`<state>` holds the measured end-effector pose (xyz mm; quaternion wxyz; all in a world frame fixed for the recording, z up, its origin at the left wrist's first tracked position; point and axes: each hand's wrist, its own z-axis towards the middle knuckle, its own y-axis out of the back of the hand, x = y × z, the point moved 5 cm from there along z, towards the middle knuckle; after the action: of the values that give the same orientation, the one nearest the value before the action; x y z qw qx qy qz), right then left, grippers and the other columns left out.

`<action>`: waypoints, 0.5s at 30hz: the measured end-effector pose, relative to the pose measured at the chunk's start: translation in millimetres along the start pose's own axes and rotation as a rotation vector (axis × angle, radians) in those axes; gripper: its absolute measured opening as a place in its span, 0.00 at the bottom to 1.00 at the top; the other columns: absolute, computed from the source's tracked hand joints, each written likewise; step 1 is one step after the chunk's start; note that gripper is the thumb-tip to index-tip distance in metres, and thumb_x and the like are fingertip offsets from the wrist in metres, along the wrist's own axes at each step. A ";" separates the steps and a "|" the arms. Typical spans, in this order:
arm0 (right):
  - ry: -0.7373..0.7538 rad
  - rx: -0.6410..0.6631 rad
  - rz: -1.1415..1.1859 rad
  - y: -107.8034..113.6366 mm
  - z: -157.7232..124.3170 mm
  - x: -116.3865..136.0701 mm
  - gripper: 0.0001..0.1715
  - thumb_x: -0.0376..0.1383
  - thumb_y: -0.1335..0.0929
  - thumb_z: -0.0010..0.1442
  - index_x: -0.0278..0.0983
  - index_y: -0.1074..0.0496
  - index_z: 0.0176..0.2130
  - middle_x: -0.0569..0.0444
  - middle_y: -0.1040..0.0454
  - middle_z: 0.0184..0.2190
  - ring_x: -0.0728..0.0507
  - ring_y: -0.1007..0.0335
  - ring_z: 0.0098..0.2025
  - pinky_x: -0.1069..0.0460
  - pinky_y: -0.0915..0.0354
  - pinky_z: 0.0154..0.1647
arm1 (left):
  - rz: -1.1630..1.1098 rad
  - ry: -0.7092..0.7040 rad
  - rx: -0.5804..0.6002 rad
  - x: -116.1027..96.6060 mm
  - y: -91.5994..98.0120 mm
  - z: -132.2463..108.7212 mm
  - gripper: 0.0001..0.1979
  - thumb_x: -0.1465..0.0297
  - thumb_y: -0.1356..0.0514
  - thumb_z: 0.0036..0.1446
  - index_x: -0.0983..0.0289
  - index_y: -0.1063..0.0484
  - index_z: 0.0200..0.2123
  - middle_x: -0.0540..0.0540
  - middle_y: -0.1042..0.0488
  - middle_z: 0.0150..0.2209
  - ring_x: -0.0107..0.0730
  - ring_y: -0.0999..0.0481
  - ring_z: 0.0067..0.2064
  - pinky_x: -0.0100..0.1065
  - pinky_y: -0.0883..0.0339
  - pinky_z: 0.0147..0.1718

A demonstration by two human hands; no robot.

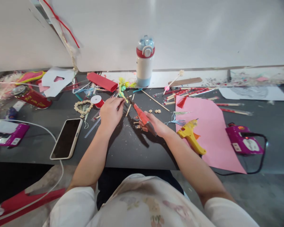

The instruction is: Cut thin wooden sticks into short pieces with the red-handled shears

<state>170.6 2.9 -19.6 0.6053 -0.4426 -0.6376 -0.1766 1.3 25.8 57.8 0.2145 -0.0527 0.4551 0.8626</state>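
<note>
My right hand point(153, 123) is closed round the red and grey handles of a pair of pliers or cutters point(142, 116), whose dark jaws point up and left towards a thin wooden stick point(128, 110). My left hand point(111, 112) lies just left of the jaws, fingers curled and pinching the stick's end beside a yellow-green tassel point(123, 86). Small cut wood bits point(156, 111) lie scattered by the tool.
A phone point(66, 138) lies left on the dark table point(132, 148). A yellow glue gun point(190, 135) rests on pink paper point(213, 132). A white bottle point(144, 63), red ribbon spool point(97, 101), red can point(32, 97), purple devices point(243, 143) and several red sticks point(186, 93) crowd the back.
</note>
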 end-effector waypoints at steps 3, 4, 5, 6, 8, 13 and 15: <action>-0.002 0.027 0.079 -3.4 -1.4 2.6 0.36 0.67 0.42 0.59 0.39 0.33 0.40 0.59 0.42 0.22 0.49 0.52 0.21 0.52 0.53 0.22 | 0.000 -0.014 -0.002 -0.1 -0.2 0.1 0.13 0.64 0.44 0.66 0.60 0.20 0.42 0.56 0.18 0.41 0.38 0.21 0.44 0.37 0.30 0.45; 0.012 0.035 0.083 -4.0 -2.4 3.9 0.37 0.68 0.42 0.58 0.39 0.33 0.41 0.59 0.42 0.23 0.49 0.52 0.21 0.52 0.53 0.22 | -0.002 -0.016 -0.002 -0.2 -0.2 0.0 0.13 0.64 0.44 0.66 0.61 0.20 0.42 0.56 0.18 0.41 0.38 0.21 0.45 0.37 0.30 0.45; 0.018 0.038 0.084 -4.2 -3.5 4.8 0.38 0.68 0.41 0.57 0.39 0.33 0.41 0.59 0.42 0.23 0.49 0.51 0.21 0.52 0.53 0.23 | -0.002 -0.016 -0.001 -0.2 -0.2 0.0 0.13 0.64 0.44 0.65 0.61 0.20 0.42 0.57 0.18 0.41 0.38 0.21 0.45 0.38 0.30 0.45; 0.012 0.040 0.085 -4.3 -4.7 5.1 0.39 0.69 0.40 0.55 0.39 0.33 0.41 0.59 0.41 0.23 0.49 0.50 0.22 0.52 0.52 0.23 | -0.002 -0.015 0.000 -0.3 -0.1 -0.1 0.13 0.64 0.44 0.65 0.61 0.20 0.42 0.57 0.18 0.41 0.38 0.21 0.45 0.38 0.30 0.46; -0.013 0.034 0.095 -4.2 -7.3 5.5 0.39 0.70 0.38 0.52 0.39 0.33 0.39 0.58 0.41 0.24 0.49 0.49 0.23 0.52 0.51 0.25 | -0.006 -0.009 0.005 -0.8 0.2 -0.2 0.13 0.64 0.45 0.66 0.61 0.20 0.42 0.57 0.18 0.41 0.39 0.21 0.45 0.38 0.30 0.46; 0.019 0.044 0.100 -6.2 -12.2 12.9 0.31 0.64 0.32 0.51 0.40 0.37 0.32 0.58 0.40 0.24 0.49 0.46 0.24 0.51 0.49 0.24 | -0.002 -0.019 0.012 -2.8 1.8 -0.4 0.14 0.64 0.45 0.66 0.60 0.20 0.42 0.56 0.18 0.42 0.38 0.21 0.45 0.38 0.30 0.46; 0.020 0.058 0.097 -7.2 -13.1 14.6 0.30 0.62 0.31 0.51 0.40 0.37 0.32 0.58 0.40 0.23 0.49 0.45 0.23 0.51 0.50 0.23 | 0.010 -0.033 0.003 -3.5 2.6 -0.3 0.14 0.64 0.46 0.66 0.60 0.20 0.42 0.55 0.18 0.41 0.38 0.20 0.45 0.38 0.30 0.45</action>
<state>174.9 -5.9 -1.1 0.6322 -0.4533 -0.6142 -0.1328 3.3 23.2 60.6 0.2176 -0.0357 0.4532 0.8637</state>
